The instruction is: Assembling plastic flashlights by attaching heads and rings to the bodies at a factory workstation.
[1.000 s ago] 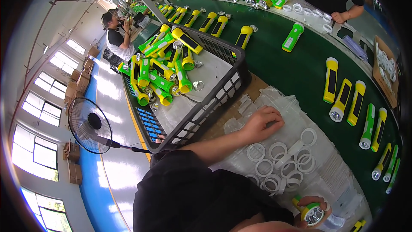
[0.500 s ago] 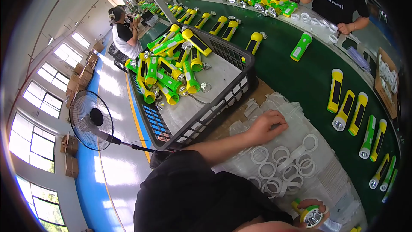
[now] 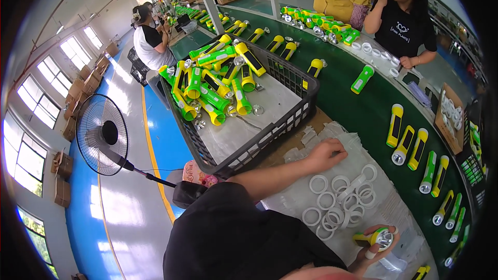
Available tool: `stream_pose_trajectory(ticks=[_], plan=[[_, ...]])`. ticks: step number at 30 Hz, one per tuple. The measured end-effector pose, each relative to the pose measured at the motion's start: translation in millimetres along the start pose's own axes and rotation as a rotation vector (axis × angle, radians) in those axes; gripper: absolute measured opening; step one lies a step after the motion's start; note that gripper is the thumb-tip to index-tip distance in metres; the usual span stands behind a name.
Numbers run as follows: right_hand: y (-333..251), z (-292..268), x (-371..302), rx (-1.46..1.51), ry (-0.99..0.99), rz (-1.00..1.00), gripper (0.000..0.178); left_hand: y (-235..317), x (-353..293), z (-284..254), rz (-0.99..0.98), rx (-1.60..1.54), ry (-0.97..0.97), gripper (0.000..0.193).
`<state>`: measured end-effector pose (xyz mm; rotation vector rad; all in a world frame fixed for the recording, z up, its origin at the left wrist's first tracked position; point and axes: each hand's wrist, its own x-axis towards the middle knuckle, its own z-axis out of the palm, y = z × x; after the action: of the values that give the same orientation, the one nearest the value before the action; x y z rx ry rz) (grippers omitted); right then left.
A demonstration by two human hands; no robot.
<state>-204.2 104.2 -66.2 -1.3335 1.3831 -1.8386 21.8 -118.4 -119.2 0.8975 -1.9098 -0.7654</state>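
Observation:
In my right hand (image 3: 370,257) is a yellow-and-green flashlight (image 3: 364,238), its shiny reflector head facing up and toward me. The fingers wrap around the head end, near the lower right. My left hand (image 3: 326,156) rests on the plastic-covered worktop (image 3: 298,159), fingers curled in and nothing visible in them. Between my two hands lies a loose cluster of white rings (image 3: 327,200), some overlapping. Part of another yellow flashlight (image 3: 421,273) shows at the bottom edge, beyond my right hand.
A black crate (image 3: 249,150) holding piled flashlights (image 3: 218,80) stands left of my left hand. The green conveyor belt (image 3: 342,93) curves past on the right, with spaced flashlights (image 3: 416,149). Two people stand across it beside more rings; a box of rings (image 3: 450,116) sits there. A fan (image 3: 109,132) stands at left.
The view has shifted and tilted a little. My right hand has come up slightly with the flashlight, turning it so more of the reflector shows. My left hand stays resting on the worktop.

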Motion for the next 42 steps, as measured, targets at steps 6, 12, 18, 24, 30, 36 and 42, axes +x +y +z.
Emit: stream_pose_trajectory(ticks=[6, 12, 18, 24, 30, 36, 42], plan=[[6.3, 1.7, 1.8, 0.045, -0.056, -0.046, 0.079, -6.5, -2.1, 1.9, 0.039, 0.033, 0.032, 0.014], [8.2, 3.0, -2.6, 0.039, -0.074, -0.090, 0.072, -7.6, -0.5, 2.3, 0.050, 0.045, 0.033, 0.013], [13.4, 5.6, -8.5, 0.193, -0.119, -0.041, 0.072, -10.9, -1.3, 1.0, 0.052, 0.040, 0.024, 0.010], [27.8, -8.1, -11.6, 0.061, -0.210, -0.190, 0.063, 2.4, 4.2, 2.1, 0.029, 0.039, -0.037, 0.007], [23.9, -3.7, -13.4, 0.190, -0.093, -0.135, 0.063, 6.5, 2.2, -1.9, -0.025, 0.070, -0.063, 0.006], [28.4, -16.5, -24.0, 0.152, -0.023, -0.009, 0.071, 10.4, -0.1, -3.0, -0.023, 0.095, -0.089, 0.007], [29.1, -19.7, -19.7, 0.122, -0.031, 0.002, 0.073, 12.6, 2.8, -3.6, -0.028, 0.092, -0.079, 0.009]])
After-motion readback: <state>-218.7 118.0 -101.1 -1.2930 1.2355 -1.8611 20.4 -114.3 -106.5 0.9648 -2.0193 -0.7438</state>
